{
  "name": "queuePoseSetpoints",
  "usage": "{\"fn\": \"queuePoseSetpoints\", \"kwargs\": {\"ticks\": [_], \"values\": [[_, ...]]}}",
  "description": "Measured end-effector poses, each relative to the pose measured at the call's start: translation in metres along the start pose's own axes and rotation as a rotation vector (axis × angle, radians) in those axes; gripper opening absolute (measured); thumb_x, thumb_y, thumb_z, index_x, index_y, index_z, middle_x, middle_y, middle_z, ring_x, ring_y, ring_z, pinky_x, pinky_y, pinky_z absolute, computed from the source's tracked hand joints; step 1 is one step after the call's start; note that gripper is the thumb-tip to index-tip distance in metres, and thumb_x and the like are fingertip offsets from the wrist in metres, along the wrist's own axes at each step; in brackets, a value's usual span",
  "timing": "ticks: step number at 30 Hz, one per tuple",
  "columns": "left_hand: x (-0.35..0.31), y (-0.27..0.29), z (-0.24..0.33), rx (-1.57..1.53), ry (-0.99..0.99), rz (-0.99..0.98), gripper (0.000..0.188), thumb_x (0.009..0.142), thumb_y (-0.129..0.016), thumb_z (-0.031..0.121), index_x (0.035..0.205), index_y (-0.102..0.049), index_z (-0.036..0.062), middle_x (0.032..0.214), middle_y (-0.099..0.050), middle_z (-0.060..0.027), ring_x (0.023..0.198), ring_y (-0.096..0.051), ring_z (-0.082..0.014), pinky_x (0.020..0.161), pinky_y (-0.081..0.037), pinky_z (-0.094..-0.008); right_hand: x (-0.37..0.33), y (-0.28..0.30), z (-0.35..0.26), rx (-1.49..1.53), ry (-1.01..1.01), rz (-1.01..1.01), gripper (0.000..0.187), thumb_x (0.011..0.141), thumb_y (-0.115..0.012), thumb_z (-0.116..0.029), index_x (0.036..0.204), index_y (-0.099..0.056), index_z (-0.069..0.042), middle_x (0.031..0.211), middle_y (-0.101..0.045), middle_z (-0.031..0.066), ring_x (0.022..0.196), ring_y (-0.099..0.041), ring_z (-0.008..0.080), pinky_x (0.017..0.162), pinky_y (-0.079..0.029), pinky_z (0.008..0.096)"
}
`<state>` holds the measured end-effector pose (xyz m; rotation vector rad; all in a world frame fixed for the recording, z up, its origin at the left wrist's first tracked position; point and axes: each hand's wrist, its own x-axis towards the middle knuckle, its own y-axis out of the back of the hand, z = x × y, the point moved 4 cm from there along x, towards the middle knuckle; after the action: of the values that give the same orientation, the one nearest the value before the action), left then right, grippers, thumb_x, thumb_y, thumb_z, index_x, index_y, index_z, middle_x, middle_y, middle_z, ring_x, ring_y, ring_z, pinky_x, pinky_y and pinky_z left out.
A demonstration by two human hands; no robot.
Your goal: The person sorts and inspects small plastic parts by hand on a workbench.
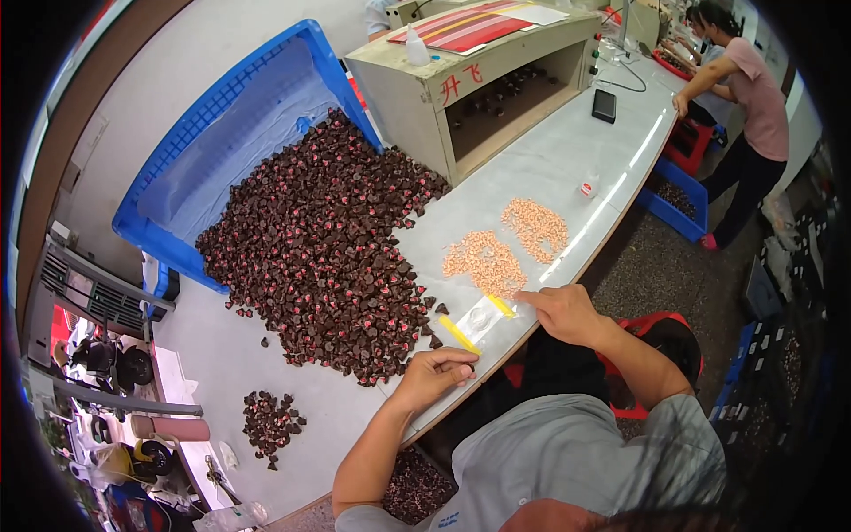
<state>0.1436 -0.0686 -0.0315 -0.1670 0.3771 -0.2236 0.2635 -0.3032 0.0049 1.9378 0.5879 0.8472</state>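
My left hand (436, 377) rests by the table's front edge, its thumb and fingers pinched together around a small dark piece (472, 366), mostly covered by the fingertips. Right of it, my right hand (572, 315) reaches over the edge with its index finger stretched out and the other fingers curled. That fingertip touches the near side of a patch of small beige pieces (483, 259). Between both hands lies a clear strip (480, 319) with yellow tape at its two ends. A few dark cone-shaped pieces (434, 341) lie just beyond my left hand.
A large heap of dark cone-shaped pieces with pink spots (328, 248) spills from a tipped blue crate (168, 146). A smaller heap (271, 426) lies at left. Behind stand a beige machine (399, 97), a black box (604, 105) and a small bottle (589, 188). A co-worker (753, 97) stands far right.
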Motion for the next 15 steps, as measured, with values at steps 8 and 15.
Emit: {"fn": "queuePoseSetpoints", "kwargs": {"ticks": [8,15], "values": [[0.000,-0.001,-0.001,0.020,0.020,0.008,0.026,0.090,-0.065,0.007,0.114,-0.064,-0.0042,0.108,-0.067,-0.0109,0.093,-0.067,-0.0165,0.079,-0.054,-0.0247,0.005,0.008,0.015,0.186,-0.144,0.106,0.016,0.081,-0.060,-0.009,0.096,-0.065,-0.008,0.073,-0.065,0.0106,0.067,-0.064,0.0317,0.060,-0.050,0.0419],[0.000,-0.003,0.002,0.023,0.042,0.027,0.026,0.091,-0.064,0.007,0.114,-0.064,-0.0043,0.106,-0.068,-0.0106,0.092,-0.068,-0.0160,0.080,-0.055,-0.0250,0.020,-0.003,0.015,0.173,-0.151,-0.047,0.008,0.081,-0.060,-0.013,0.086,-0.060,-0.007,0.073,-0.065,0.0109,0.071,-0.064,0.0315,0.061,-0.049,0.0422]]}}
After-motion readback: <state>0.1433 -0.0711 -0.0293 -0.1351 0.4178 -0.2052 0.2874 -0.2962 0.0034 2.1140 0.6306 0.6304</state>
